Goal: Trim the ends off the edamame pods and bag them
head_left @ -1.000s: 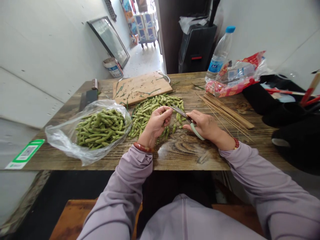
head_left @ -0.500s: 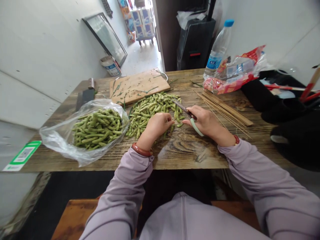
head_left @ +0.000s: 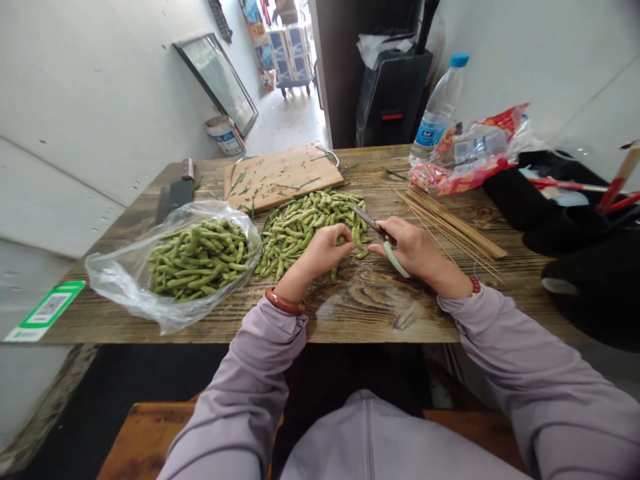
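Note:
A loose pile of green edamame pods (head_left: 300, 223) lies in the middle of the wooden table (head_left: 370, 300). My left hand (head_left: 325, 248) rests on the pile's near edge, fingers curled around a pod. My right hand (head_left: 415, 250) grips scissors (head_left: 380, 239) with pale green handles, blades pointing left over the pods toward my left hand. An open clear plastic bag (head_left: 125, 280) holding more pods sits to the left.
A wooden cutting board (head_left: 283, 175) with green trimmings lies behind the pile, a cleaver (head_left: 173, 193) to its left. Bamboo skewers (head_left: 450, 220), a red snack bag (head_left: 470, 160), a water bottle (head_left: 440, 107) and dark bags (head_left: 575, 220) fill the right side.
My left hand dropped from a raised position onto the pile's near edge. The scissors stayed in my right hand, which shifted only slightly.

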Demonstrator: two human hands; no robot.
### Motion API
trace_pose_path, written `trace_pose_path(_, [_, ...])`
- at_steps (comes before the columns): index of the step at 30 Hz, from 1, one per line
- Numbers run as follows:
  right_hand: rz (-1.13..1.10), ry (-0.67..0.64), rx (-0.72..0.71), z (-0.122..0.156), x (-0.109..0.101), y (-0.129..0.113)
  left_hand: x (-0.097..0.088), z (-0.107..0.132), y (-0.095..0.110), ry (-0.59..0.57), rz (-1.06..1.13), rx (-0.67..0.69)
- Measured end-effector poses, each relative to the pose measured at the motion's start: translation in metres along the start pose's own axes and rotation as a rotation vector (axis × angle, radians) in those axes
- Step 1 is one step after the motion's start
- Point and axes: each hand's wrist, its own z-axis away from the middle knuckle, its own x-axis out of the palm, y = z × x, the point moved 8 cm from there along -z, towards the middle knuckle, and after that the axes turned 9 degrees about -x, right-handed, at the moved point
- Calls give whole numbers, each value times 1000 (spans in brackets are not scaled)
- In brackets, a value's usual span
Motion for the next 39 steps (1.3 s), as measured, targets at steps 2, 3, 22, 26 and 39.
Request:
trace_pose_path(2, [-5, -4, 5, 0, 0, 0, -4, 1, 0, -12, 182, -47])
trace_pose_path(3, [-9, -8, 4, 0, 0, -1, -5, 2, -2, -30, 275, -88])
trace_pose_path(22, [-37, -33, -23, -1, 0, -6, -10, 5, -20, 67, 571, -278])
trace_pose_path(26, [-32, -37, -16, -1, 0, -6, -9, 5, -22, 73, 640, -290])
trace_pose_path(39, [-55, -20, -42, -3, 4, -7, -4, 3, -20, -27, 850, -302])
